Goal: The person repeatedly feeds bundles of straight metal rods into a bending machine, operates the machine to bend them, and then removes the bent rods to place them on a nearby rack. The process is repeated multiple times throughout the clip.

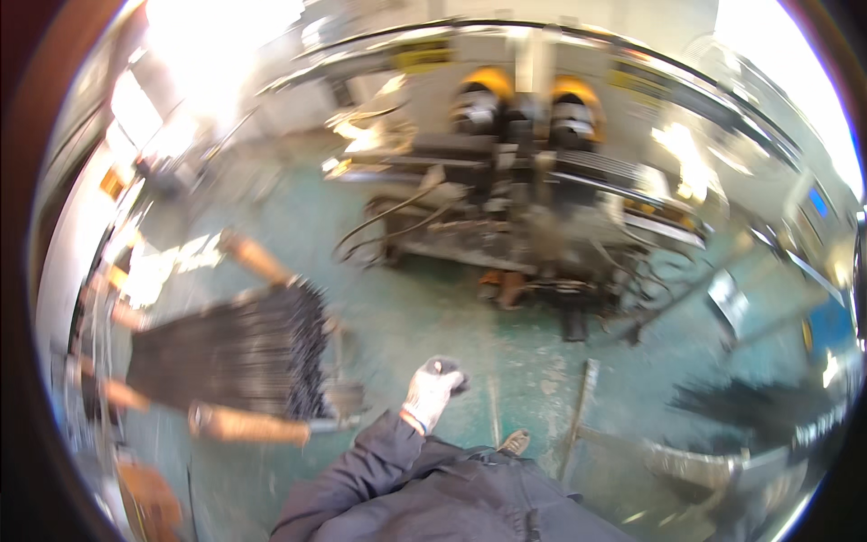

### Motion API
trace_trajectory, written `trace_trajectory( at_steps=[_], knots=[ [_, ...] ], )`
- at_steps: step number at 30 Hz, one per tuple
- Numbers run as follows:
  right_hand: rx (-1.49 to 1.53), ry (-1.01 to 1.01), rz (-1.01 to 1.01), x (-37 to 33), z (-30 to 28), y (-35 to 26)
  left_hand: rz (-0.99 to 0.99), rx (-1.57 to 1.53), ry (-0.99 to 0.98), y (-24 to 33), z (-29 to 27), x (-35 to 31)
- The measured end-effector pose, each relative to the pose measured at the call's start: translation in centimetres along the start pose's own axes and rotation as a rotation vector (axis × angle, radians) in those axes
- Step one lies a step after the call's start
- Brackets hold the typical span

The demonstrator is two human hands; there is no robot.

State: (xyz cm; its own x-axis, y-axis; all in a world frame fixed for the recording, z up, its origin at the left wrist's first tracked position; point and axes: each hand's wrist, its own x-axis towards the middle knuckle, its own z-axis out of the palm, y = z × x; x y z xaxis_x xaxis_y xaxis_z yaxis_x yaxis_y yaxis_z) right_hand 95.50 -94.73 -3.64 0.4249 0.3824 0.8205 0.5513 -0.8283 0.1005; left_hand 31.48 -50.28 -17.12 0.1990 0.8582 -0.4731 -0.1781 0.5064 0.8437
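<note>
My left hand (437, 388), in a white work glove with dark fingertips, is held in front of my body at the lower middle. Its fingers are curled closed, and whether anything is inside them cannot be seen. Left of it lies a large bundle of long, thin dark rods (226, 348) on a rack whose posts carry orange-brown sleeves (253, 429). A gap of floor separates the hand from the bundle's near end. My right hand is out of the picture.
Ahead stands a machine (515, 190) with two yellow-rimmed round parts, rollers and loose cables. At the right, a metal frame (695, 465) sits near another dark rod bundle (759, 406). Green floor (397, 316) lies between. My shoe (515, 442) shows below. Motion blurs the scene.
</note>
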Motion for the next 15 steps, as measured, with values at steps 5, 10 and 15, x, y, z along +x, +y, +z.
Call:
trace_trajectory(
  at_steps=[5, 10, 15],
  knots=[
    [0.231, -0.181, 0.155, -16.4, 3.2, -17.1, 0.605, 0.379, 0.285, 6.0, -17.2, -4.7],
    [0.217, -0.897, 0.284, -35.7, 3.6, -34.4, 0.893, 0.755, 0.780, 13.3, -37.5, -12.0],
    [1.347, -1.396, 0.653, -38.2, 2.1, -57.5, 0.621, 1.029, 1.378, 17.8, -51.2, -20.5]
  ],
)
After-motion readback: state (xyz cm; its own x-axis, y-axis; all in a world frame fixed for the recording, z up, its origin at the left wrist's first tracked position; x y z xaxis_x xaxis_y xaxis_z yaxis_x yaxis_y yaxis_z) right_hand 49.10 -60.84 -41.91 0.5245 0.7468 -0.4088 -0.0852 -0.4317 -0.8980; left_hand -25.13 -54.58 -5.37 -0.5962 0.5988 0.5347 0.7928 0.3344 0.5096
